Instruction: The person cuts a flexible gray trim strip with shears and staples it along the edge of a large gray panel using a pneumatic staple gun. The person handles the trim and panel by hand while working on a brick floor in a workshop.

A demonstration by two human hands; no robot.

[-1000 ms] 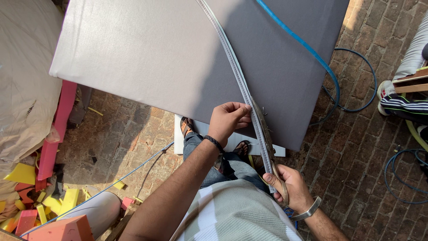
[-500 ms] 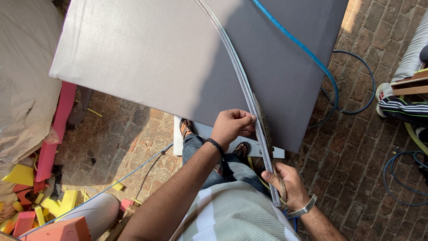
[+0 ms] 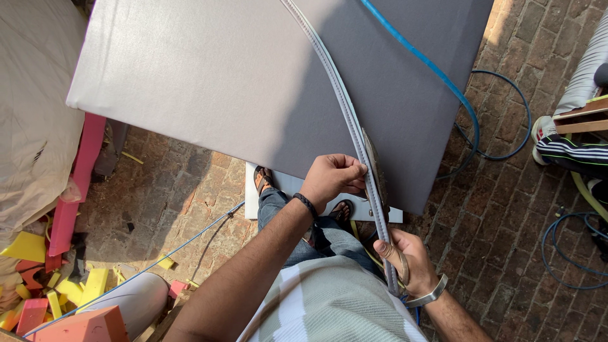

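Left hand [image 3: 332,178] pinches the grey piping strip [image 3: 345,111] at the grey panel's [image 3: 209,76] near edge — right hand [image 3: 408,259], fingers curled shut, grips strip and knife [image 3: 378,174] lower down.

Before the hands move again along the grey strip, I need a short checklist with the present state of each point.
1. Left hand pinches the long grey fabric-edged strip at the edge of the large grey fabric-covered panel: ok.
2. Right hand has a closed grip on the strip's lower end: ok.
3. Strip runs unbroken between both hands: ok.
4. Thin dark blade-like tool beside the strip, who holds it: cannot tell.
5. Blue hose lies on the panel, apart from the strip: ok.
6. Sandalled feet under the panel's edge: not ok.
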